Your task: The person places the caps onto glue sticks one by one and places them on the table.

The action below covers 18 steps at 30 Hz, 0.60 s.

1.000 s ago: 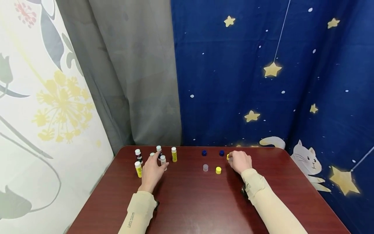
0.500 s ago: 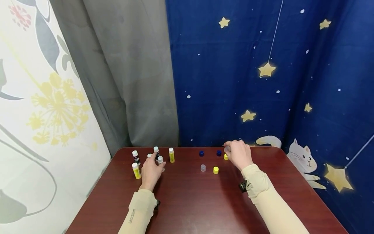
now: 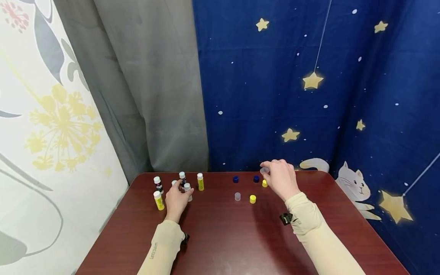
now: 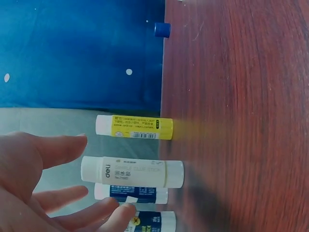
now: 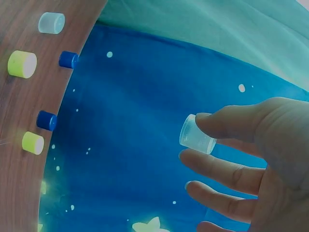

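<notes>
My right hand (image 3: 281, 179) pinches a clear ribbed glue stick cap (image 5: 197, 135) between thumb and fingers, raised above the table's far edge. At the left, my left hand (image 3: 177, 203) reaches among several standing glue sticks, fingers spread and loosely bent. Nearest to it is a white glue stick (image 4: 130, 171); the left wrist view shows a gap between the thumb and this stick. Close beside stand a navy glue stick (image 4: 145, 194) and a second dark one (image 4: 153, 221), partly behind the fingers. A yellow glue stick (image 4: 141, 127) stands just past the thumb.
Farther left are a black glue stick (image 3: 158, 185) and a yellow-labelled one (image 3: 159, 201). On the right half of the table (image 3: 227, 236) lie two blue caps (image 3: 235, 179), two yellow caps (image 3: 252, 199) and another clear cap (image 3: 237, 196). Curtains (image 3: 172, 95) hang behind the far edge.
My right hand has lifted a clear cap from near the far yellow cap, moving up and slightly left. My left hand stays among the glue sticks; the head view has shifted slightly.
</notes>
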Each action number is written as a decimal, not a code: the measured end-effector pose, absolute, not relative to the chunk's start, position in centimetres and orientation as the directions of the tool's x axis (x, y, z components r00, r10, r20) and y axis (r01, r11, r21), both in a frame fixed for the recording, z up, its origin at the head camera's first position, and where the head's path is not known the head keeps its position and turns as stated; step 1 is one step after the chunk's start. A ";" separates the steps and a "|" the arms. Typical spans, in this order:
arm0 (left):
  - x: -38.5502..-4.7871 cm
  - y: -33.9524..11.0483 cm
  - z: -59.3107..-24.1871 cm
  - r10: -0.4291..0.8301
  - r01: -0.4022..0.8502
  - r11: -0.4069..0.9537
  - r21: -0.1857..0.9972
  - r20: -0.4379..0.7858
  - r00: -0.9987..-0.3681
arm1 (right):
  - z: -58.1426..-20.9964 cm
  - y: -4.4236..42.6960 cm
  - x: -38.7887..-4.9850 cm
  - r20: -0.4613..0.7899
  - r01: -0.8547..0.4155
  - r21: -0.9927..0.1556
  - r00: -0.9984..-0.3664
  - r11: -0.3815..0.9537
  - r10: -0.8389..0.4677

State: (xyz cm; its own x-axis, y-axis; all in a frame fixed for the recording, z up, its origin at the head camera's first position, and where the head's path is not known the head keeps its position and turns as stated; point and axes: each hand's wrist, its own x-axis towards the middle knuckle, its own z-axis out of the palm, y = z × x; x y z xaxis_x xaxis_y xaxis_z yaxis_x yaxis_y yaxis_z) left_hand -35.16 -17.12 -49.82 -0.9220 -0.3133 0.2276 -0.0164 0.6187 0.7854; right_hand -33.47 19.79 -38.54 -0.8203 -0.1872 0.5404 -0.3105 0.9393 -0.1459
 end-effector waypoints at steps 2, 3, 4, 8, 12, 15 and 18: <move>-35.3 -17.2 -50.0 -0.317 -0.024 0.617 0.787 0.221 -0.922 | -38.4 19.8 -33.3 0.541 -0.309 -0.139 -0.819 0.941 -0.189; -35.4 -17.3 -50.1 -0.319 -0.026 0.615 0.788 0.218 -0.922 | -38.3 19.7 -33.3 0.543 -0.310 -0.137 -0.818 0.941 -0.190; -35.4 -17.3 -50.2 -0.321 -0.030 0.615 0.788 0.215 -0.922 | -38.2 19.7 -33.2 0.543 -0.311 -0.137 -0.817 0.940 -0.192; -35.6 -17.2 -50.7 -0.316 -0.045 0.605 0.795 0.188 -0.930 | -37.8 19.8 -32.7 0.549 -0.318 -0.145 -0.814 0.937 -0.192; -35.8 -17.1 -51.2 -0.312 -0.052 0.582 0.812 0.164 -0.936 | -37.4 20.0 -32.2 0.567 -0.332 -0.147 -0.800 0.932 -0.196; -36.0 -17.0 -51.5 -0.316 -0.052 0.576 0.816 0.163 -0.935 | -37.1 20.1 -31.9 0.591 -0.351 -0.140 -0.780 0.926 -0.207; -36.3 -17.0 -51.8 -0.322 -0.060 0.575 0.816 0.158 -0.934 | -36.9 20.3 -31.7 0.616 -0.375 -0.131 -0.756 0.918 -0.221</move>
State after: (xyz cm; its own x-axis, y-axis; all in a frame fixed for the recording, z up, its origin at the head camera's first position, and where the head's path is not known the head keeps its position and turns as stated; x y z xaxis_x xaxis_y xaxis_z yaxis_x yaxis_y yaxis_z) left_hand -36.30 -16.96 -51.78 -0.9337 -0.3215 0.1579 -0.0603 0.5754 0.8156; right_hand -31.73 20.26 -36.89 -0.7564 -0.2208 0.6157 -0.3745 0.9180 -0.1308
